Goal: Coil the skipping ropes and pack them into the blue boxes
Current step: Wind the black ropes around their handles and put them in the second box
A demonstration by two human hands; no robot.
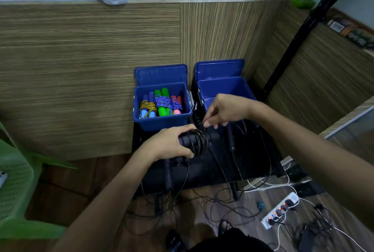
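My left hand (pixel 172 143) grips the black skipping rope handles (pixel 199 140), fingers curled round them, black cord (pixel 202 141) wound on in several turns. My right hand (pixel 223 110) pinches the cord just above the coil; fingertips partly hidden, hard to see how much cord they hold. Handles are black against the black table (pixel 204 168), so their ends are hard to make out. More black handles and cords lie on the table, outlines unclear. Loose cord hangs off the table's near edge to the floor (pixel 66 195) in a tangle.

Left blue box (pixel 162 121), lid up, holds three coiled ropes: blue handles (pixel 147 106), green handles (pixel 163 102), pink-red handles (pixel 175 106). Right blue box (pixel 224 89), lid up, near part hidden behind my right hand; inside looks bare where visible. Both boxes stand against the wood partition (pixel 91 69). Power strip (pixel 280 210) with wires on the floor at right. Green plastic chair (pixel 16 187) at left, cut off by the frame
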